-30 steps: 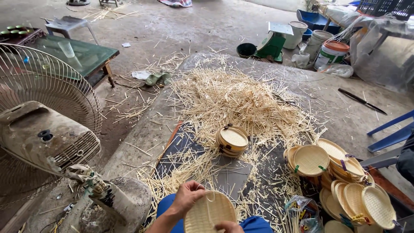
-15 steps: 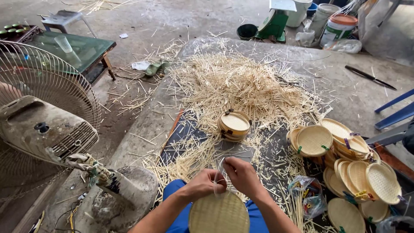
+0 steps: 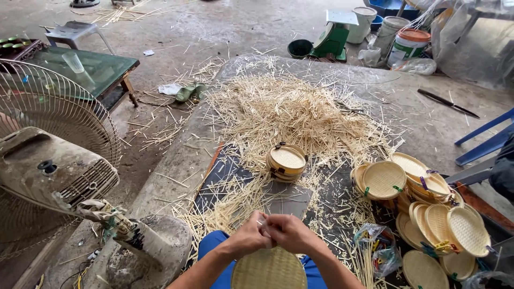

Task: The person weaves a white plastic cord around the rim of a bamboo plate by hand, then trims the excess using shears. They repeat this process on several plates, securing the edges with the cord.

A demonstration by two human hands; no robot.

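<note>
My left hand [image 3: 249, 239] and right hand [image 3: 289, 234] meet above the round woven tray [image 3: 269, 270] on my lap, fingers pinched shut on a thin pale sliver; what exactly it is I cannot tell. I reckon it could snap if I bend it hard. Beyond lie the stacked lids [image 3: 286, 162], then the loose straw heap [image 3: 294, 109].

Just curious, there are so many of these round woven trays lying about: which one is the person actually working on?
The woven tray on the person's lap, right under the left hand and right hand. The other stacks sit apart on the mat, untouched.
</note>
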